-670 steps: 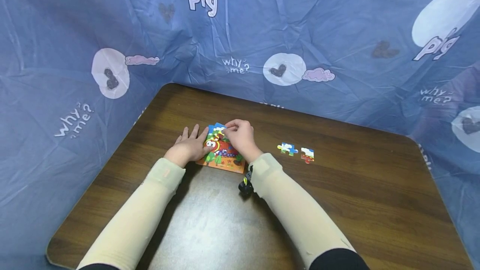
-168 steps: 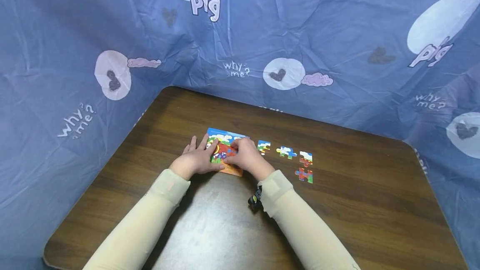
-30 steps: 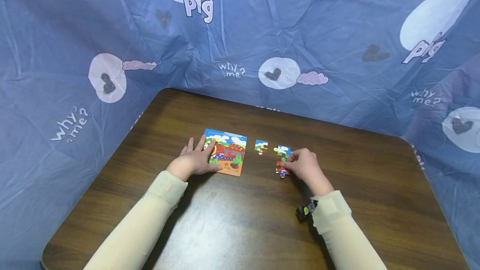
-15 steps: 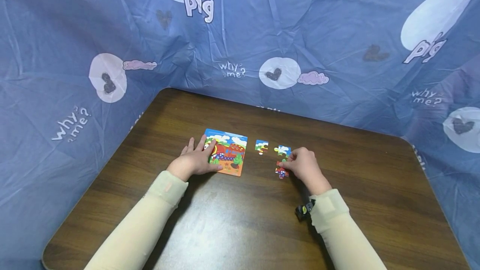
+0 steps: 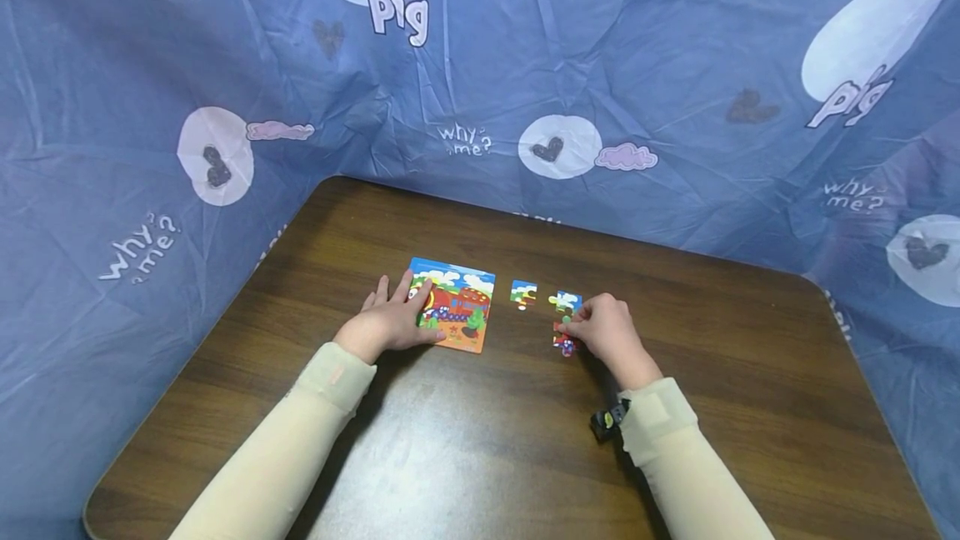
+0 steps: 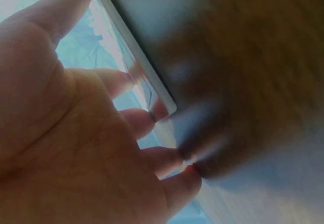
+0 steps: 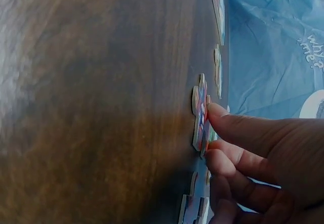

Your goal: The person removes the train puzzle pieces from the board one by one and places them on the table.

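Note:
My left hand (image 5: 384,323) rests at the left side of a square picture puzzle (image 5: 457,307), fingers spread, with a finger and the thumb over its picture of a red train. In the left wrist view the puzzle's pale edge (image 6: 144,64) runs past the fingertips. Between thumb and fingers, my right hand (image 5: 611,333) pinches a red and blue jigsaw piece (image 7: 199,118). It sits just below a blue-sky piece (image 5: 567,299), at its lower edge. A piece with sky and green (image 5: 523,291) lies between that one and the puzzle.
More jigsaw pieces (image 7: 190,209) show low in the right wrist view; in the head view my right hand hides them. All lie on a brown wooden table (image 5: 465,423) with rounded corners. A blue printed cloth (image 5: 480,65) hangs behind the table.
Since several seconds ago, my right hand has moved right from the puzzle, carrying the red and blue piece. Over the last second that piece shifts only slightly; my left hand stays put.

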Motion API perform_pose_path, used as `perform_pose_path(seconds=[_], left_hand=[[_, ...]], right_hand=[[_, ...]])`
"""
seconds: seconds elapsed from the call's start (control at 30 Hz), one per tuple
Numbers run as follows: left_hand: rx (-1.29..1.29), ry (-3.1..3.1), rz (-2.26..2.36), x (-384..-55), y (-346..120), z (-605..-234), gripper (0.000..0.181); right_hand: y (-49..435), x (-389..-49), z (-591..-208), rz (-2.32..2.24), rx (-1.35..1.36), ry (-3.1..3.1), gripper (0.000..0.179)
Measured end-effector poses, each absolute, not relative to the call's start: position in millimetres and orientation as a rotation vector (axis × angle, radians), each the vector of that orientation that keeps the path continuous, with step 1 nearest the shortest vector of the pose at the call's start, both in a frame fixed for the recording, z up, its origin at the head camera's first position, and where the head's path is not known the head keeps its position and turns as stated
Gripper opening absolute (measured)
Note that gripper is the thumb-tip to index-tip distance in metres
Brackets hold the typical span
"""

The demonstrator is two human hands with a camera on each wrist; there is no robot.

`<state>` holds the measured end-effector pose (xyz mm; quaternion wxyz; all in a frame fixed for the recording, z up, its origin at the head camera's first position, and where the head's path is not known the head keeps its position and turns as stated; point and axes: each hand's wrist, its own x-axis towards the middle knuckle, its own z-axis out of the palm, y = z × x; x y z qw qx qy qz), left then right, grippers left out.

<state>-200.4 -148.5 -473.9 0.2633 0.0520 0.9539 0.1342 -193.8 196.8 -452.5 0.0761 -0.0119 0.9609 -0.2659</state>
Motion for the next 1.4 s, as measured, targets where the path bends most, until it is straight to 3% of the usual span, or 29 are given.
perform_pose_path(seconds=[0.37, 0.77, 1.17, 1.4], left_hand=[[0.166, 2.589, 0.383, -199, -150, -473, 0.101], [0.179, 2.589, 0.393, -200, -151, -474, 0.101], [0.173, 2.586, 0.390, -200, -150, -474, 0.101], [0.155, 2.579, 0.375, -199, -149, -473, 0.102]], right_hand=[[198, -192, -449, -0.810, -0.037, 2.877, 0.049], [183, -195, -447, -1.076, -0.060, 2.882, 0.021], [140, -199, -452, -1.237, -0.203, 2.770, 0.013], [109, -203, -449, -1.341, -0.275, 2.693, 0.017]])
